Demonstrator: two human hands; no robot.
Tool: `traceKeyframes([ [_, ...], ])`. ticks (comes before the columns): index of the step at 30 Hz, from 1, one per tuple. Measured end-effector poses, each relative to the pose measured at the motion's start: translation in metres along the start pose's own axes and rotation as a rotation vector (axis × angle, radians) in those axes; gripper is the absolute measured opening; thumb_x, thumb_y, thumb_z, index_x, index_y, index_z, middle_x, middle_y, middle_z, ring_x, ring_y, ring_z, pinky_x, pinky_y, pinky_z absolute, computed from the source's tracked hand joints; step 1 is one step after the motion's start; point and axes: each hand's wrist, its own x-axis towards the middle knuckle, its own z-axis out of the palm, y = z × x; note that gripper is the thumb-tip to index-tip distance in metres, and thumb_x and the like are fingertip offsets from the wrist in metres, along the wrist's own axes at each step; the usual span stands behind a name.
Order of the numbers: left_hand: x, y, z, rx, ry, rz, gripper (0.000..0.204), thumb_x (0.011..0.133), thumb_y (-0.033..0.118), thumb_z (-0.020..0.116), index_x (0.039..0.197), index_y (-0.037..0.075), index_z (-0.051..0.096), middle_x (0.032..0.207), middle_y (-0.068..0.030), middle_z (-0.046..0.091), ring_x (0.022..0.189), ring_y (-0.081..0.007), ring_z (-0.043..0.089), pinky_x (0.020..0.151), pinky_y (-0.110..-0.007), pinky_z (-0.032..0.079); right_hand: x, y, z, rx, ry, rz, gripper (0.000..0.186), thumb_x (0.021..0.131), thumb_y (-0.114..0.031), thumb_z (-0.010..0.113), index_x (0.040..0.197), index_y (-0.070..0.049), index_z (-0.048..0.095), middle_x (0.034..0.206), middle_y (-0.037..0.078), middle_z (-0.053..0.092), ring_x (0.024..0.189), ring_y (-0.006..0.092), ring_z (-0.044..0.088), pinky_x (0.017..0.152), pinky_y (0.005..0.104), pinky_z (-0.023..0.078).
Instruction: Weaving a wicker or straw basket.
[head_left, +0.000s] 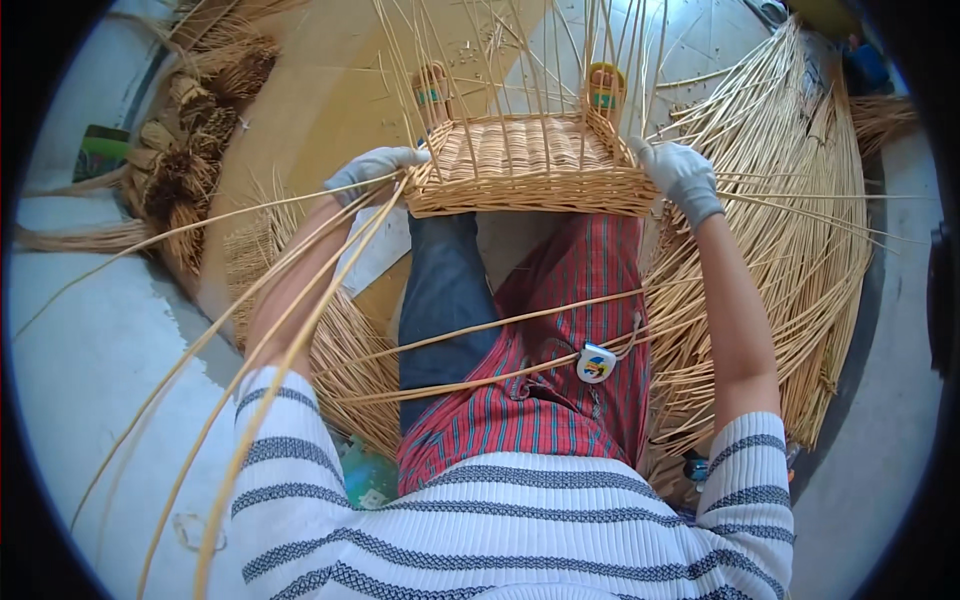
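Observation:
A shallow rectangular wicker basket (530, 190), with long upright canes around its rim, is held out over my knees. My left hand (375, 170), in a pale grey glove, grips its left corner, where several long loose canes (240, 305) fan toward me. At the opposite side, my gloved right hand (676, 175) is closed on the right edge, with more thin canes sticking out past it. The exact fingertips of both hands are partly hidden by canes and weave. A small white tape measure (596, 362) lies on the red striped cloth over my lap.
A big heap of pale canes (770, 280) spreads on the right; darker bundles (195, 150) and more canes (345, 370) lie on the left. My sandalled feet (605, 88) rest beyond the basket on tan sheeting (330, 80). A blue object (865, 65) sits at the back right.

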Motion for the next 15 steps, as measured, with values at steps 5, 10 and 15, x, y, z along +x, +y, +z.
traceKeyframes([
  [5, 0.019, -0.031, -0.042, 0.172, -0.009, 0.19, 0.032, 0.095, 0.025, 0.061, 0.111, -0.003, 0.064, 0.1, -0.0069, 0.066, 0.089, -0.0131, 0.059, 0.083, -0.028, 0.049, -0.008, -0.002, 0.017, 0.068, 0.135, -0.024, 0.066, 0.102, -0.051, 0.027, 0.095, -0.003, 0.073, 0.097, 0.026, 0.07, 0.092, 0.0428, 0.067, 0.086, 0.0501, 0.051],
  [10, 0.014, -0.041, -0.038, -0.065, -0.062, 0.266, 0.04, 0.1, 0.022, 0.052, 0.131, -0.003, 0.053, 0.12, -0.0101, 0.066, 0.1, -0.0166, 0.066, 0.091, -0.032, 0.055, -0.007, 0.024, 0.031, -0.352, 0.405, -0.427, 0.027, 0.1, -0.019, 0.047, 0.125, -0.011, 0.053, 0.089, 0.012, 0.067, 0.084, 0.0352, 0.067, 0.07, 0.0468, 0.053],
  [15, 0.013, -0.046, -0.053, 0.002, -0.043, 0.206, 0.04, 0.102, 0.025, 0.052, 0.133, 0.0, 0.048, 0.12, -0.0112, 0.064, 0.097, -0.018, 0.068, 0.084, -0.033, 0.058, -0.006, -0.007, 0.021, 0.065, 0.266, -0.032, 0.069, 0.102, -0.055, 0.027, 0.094, -0.005, 0.074, 0.094, 0.023, 0.071, 0.089, 0.0422, 0.067, 0.083, 0.0503, 0.05],
])
